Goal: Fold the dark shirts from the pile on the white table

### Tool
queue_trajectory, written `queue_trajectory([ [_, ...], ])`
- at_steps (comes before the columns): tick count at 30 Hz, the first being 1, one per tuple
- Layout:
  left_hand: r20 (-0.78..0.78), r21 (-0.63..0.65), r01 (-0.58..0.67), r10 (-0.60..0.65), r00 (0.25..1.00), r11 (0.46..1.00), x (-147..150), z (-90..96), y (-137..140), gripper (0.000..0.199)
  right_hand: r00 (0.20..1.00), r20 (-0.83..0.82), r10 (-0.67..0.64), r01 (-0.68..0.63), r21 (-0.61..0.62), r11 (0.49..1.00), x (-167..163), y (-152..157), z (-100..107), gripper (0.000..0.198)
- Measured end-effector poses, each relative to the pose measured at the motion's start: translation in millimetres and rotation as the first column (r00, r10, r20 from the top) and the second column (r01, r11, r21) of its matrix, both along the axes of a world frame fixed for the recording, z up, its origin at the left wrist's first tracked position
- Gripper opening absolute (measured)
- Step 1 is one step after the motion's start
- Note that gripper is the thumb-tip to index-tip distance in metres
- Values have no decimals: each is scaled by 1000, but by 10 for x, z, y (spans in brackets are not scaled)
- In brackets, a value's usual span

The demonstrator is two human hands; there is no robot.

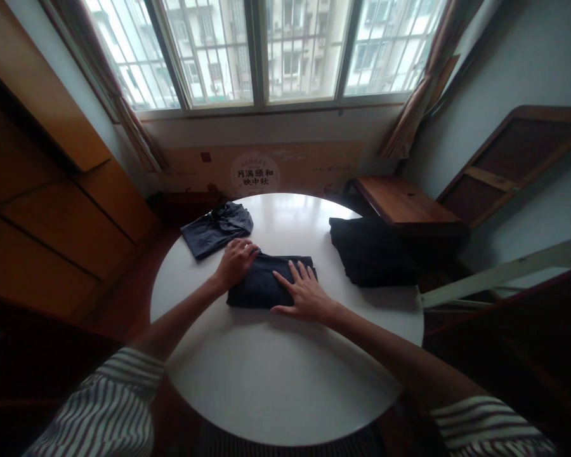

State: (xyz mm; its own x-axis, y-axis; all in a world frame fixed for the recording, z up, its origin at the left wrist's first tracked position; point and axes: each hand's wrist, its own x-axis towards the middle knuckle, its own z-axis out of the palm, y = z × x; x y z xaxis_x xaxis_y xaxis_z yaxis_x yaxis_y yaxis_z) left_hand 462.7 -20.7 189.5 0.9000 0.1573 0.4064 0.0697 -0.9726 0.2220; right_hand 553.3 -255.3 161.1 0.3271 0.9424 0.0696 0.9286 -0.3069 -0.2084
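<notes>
I'm in a room of a home, an upper-floor flat by the look of it. Behind my round white worktop point(285, 381) a wide barred window point(266, 51) looks out on apartment blocks, with curtains point(124, 114) drawn back on either side of it. Left of the worktop stand wooden cabinets point(52, 209); right of it sits a low wooden side table point(404, 200). Folded dark clothes point(266, 282) lie on the worktop, household laundry.

On the round table point(276, 374): folded cloth point(266, 282) in the middle, under left hand point(235, 261) and right hand point(304, 293); crumpled garment point(216, 230) behind-left; cloth pile point(368, 251) at right; wooden bench point(400, 202) beyond.
</notes>
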Motion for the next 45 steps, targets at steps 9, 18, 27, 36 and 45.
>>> queue_trajectory([
  [9,-120,30,517,-510,852,855,-880,-65,160,55,999,41,36,-36,-8,999,-34,69,24,114],
  [18,132,-131,417,-401,907,900,-684,168,115,27,932,-194,305,-267,201,943,-164,179,341,77],
  [27,-132,-667,249,-440,888,702,-579,1007,-15,75,123,-953,277,174,295,940,-142,-256,884,47],
  [36,-485,-743,-120,-407,774,658,581,854,400,48,-288,-952,106,409,-22,912,-244,-236,468,63],
  [45,-511,-541,-1,-327,795,841,1048,135,264,25,574,-799,-179,369,57,927,-184,-496,233,83],
])
